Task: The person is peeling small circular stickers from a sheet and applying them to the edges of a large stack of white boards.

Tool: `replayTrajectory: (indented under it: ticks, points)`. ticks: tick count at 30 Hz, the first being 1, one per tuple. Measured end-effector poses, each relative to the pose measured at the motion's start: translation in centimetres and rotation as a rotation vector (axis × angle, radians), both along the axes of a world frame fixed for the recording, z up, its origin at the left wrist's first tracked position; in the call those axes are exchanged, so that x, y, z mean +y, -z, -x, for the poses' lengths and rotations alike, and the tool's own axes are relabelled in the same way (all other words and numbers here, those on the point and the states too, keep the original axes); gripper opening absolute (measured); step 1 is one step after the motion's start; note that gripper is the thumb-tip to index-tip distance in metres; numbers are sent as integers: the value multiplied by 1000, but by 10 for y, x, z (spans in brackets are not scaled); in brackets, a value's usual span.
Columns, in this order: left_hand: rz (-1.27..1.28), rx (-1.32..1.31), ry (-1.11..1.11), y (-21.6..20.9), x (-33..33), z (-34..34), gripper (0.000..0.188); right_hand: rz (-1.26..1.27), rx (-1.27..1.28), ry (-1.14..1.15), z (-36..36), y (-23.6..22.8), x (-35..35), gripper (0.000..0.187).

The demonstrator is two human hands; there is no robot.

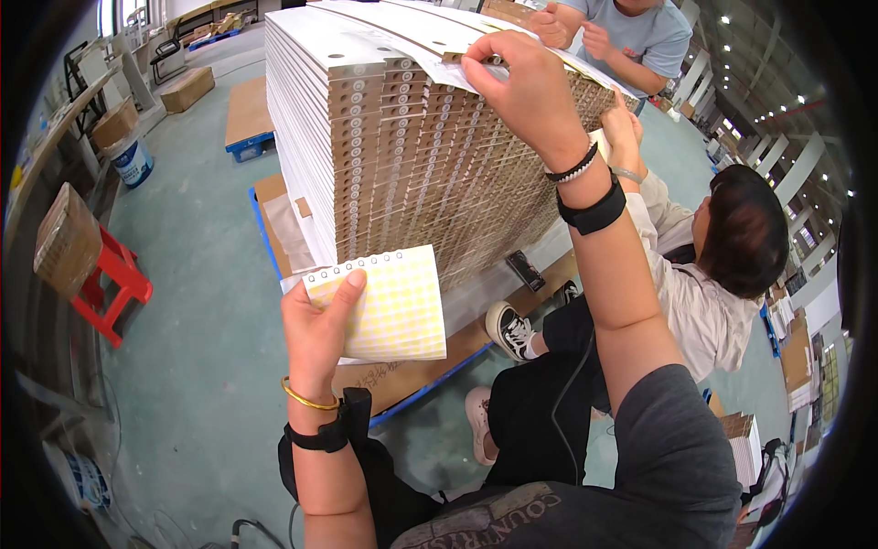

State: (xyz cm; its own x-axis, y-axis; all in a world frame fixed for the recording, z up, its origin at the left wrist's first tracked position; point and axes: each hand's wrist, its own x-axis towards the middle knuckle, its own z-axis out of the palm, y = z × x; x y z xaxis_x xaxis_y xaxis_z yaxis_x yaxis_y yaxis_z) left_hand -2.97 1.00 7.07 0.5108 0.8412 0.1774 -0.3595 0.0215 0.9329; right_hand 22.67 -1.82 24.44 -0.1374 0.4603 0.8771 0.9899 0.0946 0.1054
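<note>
A tall stack of white boards (302, 137) stands before me, its brown end faces showing drilled holes and columns of small round stickers. My left hand (320, 320) grips a yellow-and-white checked sticker sheet (393, 306), thumb on top, with a row of round stickers along its upper edge. The sheet is low in front of the stack's near face. My right hand (521, 82) is raised to the stack's top edge, thumb and forefinger pinched close together at a board end. Whatever sits between those fingertips is too small to make out.
At right, a person in a beige jacket (695, 311) has a hand on the stack; another in a light blue shirt (640, 41) is beyond it. A blue pallet (439, 371) lies beneath. A red stool (114, 284) bearing a carton and a bucket (133, 162) stand at left.
</note>
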Motion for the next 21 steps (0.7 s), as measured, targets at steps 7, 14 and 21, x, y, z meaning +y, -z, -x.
replayTrajectory:
  ticks: [7,14,21]
  points:
    - [-7,12,-4,2,1,1,24,-34,-41,-19,-1,2,4,10]
    - [-8,31,0,3,1,0,24,29,127,-100,-12,1,-1,13]
    - [18,-11,-22,1,0,-3,20,15,347,-120,-43,-7,-24,10]
